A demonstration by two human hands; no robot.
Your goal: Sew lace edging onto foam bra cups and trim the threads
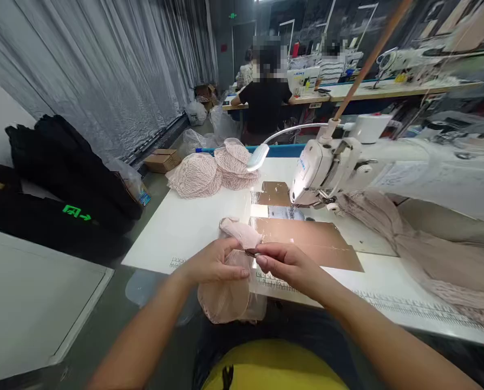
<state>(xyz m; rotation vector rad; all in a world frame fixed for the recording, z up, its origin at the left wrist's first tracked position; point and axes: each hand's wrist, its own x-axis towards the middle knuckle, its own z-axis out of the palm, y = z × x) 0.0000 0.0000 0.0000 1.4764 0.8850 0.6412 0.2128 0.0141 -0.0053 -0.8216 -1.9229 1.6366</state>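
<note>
My left hand (214, 262) is closed on a sheer pale pink fabric piece (224, 297) at the table's front edge. Part of the cloth lies on the tabletop and its rounded lower portion hangs over the edge. Between the thumb and fingers of my right hand (286, 264) is a small dark metal tool that looks like thread snips (251, 252). Its tip points left, touching or very near a thin thread at the cloth, close to my left fingertips. Most of the tool is hidden by my fingers.
A white sewing machine (319, 162) stands at the right, with brown plates (307, 238) around its needle area. Pink lace pieces (197, 174) are stacked at the back left. More pink fabric (440, 260) lies right. People sit at machines beyond, including one in a black top (264, 105).
</note>
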